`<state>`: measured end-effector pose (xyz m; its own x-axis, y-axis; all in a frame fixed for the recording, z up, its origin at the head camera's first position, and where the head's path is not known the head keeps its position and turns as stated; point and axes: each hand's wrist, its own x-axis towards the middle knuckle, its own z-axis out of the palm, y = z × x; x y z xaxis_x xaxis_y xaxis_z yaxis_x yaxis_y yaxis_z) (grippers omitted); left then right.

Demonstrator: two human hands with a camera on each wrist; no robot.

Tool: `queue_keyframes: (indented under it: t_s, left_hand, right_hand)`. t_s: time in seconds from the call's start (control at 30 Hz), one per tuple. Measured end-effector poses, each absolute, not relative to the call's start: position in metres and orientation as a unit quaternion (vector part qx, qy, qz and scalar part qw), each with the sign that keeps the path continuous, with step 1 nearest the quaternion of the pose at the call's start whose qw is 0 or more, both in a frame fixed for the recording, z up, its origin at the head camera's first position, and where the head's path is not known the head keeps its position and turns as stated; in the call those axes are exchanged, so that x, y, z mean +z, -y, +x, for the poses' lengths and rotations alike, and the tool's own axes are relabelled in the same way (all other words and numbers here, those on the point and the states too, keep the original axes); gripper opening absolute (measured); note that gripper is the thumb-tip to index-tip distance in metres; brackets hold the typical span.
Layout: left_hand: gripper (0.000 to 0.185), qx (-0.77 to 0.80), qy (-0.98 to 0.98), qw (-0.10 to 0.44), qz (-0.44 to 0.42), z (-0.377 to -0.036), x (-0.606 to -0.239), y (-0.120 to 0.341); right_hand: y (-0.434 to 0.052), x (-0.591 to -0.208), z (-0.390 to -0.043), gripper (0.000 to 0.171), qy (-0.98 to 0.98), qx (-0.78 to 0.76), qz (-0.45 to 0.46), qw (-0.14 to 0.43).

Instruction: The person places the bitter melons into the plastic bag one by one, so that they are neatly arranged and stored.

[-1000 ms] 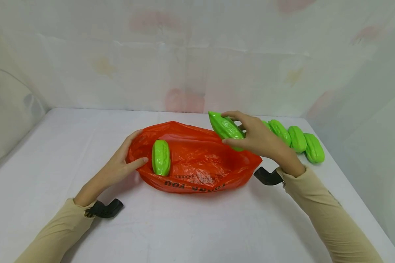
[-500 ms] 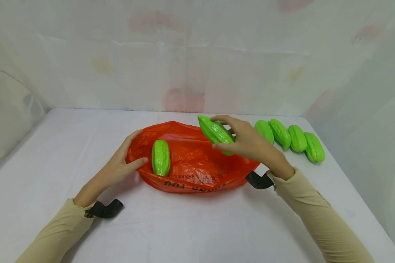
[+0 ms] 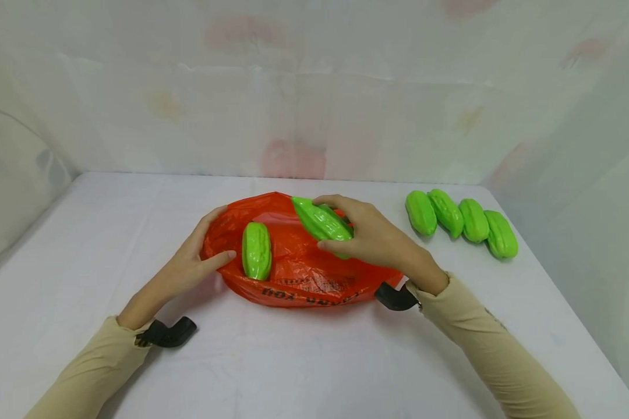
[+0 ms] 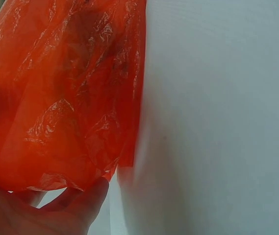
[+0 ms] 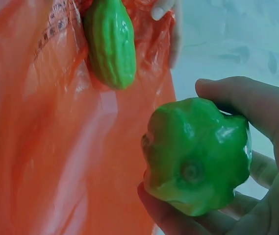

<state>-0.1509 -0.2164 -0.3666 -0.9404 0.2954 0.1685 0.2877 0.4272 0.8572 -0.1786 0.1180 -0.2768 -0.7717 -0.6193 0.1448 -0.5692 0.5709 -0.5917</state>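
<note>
Nearest to me are the two forearms in beige sleeves, each with a black strap (image 3: 166,333) at the wrist, lying over the white bench (image 3: 304,361).

A little further, the left hand (image 3: 188,265) lies at the left end of the orange plastic bag (image 3: 299,273). Its thumb rests on the near edge of the bag's mouth and its fingers (image 3: 212,218) curve round the far edge, so this hand holds the bag open. In the left wrist view I see the crumpled orange film very close and the thumb (image 4: 88,200) touching its lower edge.

Inside the bag, at the left end and just beside the left thumb, lies one green bitter gourd (image 3: 256,250), with its long side going away from the person. The right wrist view shows it too (image 5: 111,41), lying on the orange film.

The right hand (image 3: 374,238) is above the middle of the bag. Its fingers and thumb are curled round a second green gourd (image 3: 321,221), which is held tilted, the pointed end up and to the left, over the open mouth of the bag. From the right wrist view the blunt end of this gourd (image 5: 195,156) faces the camera, with the thumb over it and the fingers (image 5: 173,218) under it. I cannot tell if it touches the bag.

Further back on the right, well apart from the bag, four more green gourds (image 3: 461,221) lie in a row on the bench, side by side and touching.

Behind everything hangs a pale cloth wall (image 3: 304,87) with faint coloured spots.
</note>
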Motion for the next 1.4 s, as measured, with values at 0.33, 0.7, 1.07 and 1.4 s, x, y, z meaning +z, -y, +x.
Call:
queue_keyframes:
  t_s: [0.33,0.7,1.07,1.4]
  left_hand:
    - [0.078,0.506,-0.844,0.004,0.176,-0.151,-0.367,0.217]
    - [0.078,0.501,-0.847,0.002,0.177,-0.151,-0.367,0.217]
    - [0.078,0.508,-0.843,0.001,0.179,-0.151,-0.367,0.217]
    - [0.079,0.509,-0.843,0.001,0.176,-0.151,-0.368,0.217]
  right_hand:
    - [-0.104,-0.291,-0.177,0.063,-0.892,-0.313,-0.323,0.043]
    - [-0.087,-0.300,-0.177,0.066,-0.902,-0.322,-0.283,0.054]
    - [-0.074,-0.311,-0.176,0.066,-0.908,-0.314,-0.270,0.055]
    - [-0.065,-0.319,-0.177,0.067,-0.915,-0.307,-0.253,0.073]
